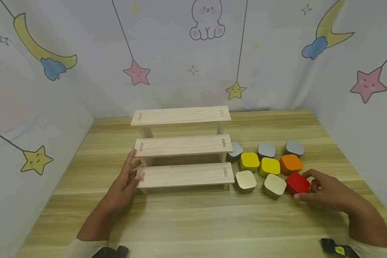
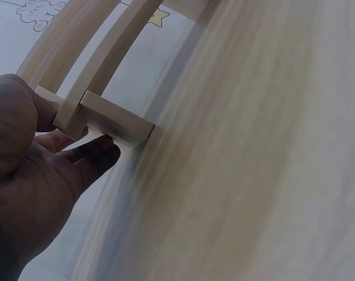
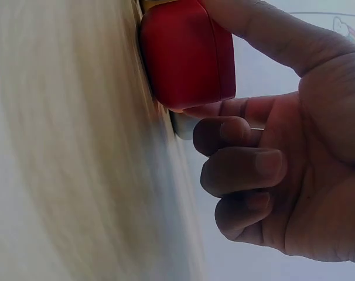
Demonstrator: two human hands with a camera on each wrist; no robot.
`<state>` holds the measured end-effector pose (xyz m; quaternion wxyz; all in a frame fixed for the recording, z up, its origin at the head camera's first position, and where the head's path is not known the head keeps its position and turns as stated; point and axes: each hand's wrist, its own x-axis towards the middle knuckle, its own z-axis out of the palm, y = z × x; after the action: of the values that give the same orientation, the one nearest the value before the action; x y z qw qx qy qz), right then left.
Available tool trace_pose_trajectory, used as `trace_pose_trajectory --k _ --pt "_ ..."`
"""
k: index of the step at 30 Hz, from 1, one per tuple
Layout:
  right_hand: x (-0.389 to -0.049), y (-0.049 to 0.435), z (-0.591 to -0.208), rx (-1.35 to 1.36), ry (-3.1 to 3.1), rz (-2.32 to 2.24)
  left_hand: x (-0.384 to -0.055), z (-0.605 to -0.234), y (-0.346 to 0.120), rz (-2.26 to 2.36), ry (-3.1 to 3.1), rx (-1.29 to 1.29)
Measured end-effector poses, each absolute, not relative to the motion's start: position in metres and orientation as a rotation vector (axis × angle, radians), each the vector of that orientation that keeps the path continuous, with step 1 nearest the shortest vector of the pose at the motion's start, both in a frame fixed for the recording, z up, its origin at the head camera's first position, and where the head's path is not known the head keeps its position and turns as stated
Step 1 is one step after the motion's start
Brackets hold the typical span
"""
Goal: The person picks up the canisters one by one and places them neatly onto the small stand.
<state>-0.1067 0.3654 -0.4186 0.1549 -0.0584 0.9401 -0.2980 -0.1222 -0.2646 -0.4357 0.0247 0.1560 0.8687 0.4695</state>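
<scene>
A three-tier wooden step shelf stands on the table, its planks rising toward the back. My left hand holds its left end; in the left wrist view, the thumb lies against the plank end and the fingers reach beside the leg. To the right, my right hand pinches a red rounded block between thumb and index finger, with the other fingers curled in the right wrist view. Beside the red block are a cream block and an orange block.
Another cream block, two yellow blocks and three grey blocks are grouped right of the shelf. One grey block is partly hidden by the shelf. Printed cloth walls surround the wood-grain table.
</scene>
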Motion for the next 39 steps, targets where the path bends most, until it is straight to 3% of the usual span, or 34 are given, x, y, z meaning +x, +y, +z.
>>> trace_pose_trajectory --k 16,39 --pt "-0.107 0.371 -0.423 -0.281 2.601 -1.02 -0.122 -0.435 -0.264 1.452 2.68 0.419" --pt "-0.104 0.375 -0.406 -0.257 2.757 -0.89 -0.123 -0.435 -0.265 1.448 2.682 0.466"
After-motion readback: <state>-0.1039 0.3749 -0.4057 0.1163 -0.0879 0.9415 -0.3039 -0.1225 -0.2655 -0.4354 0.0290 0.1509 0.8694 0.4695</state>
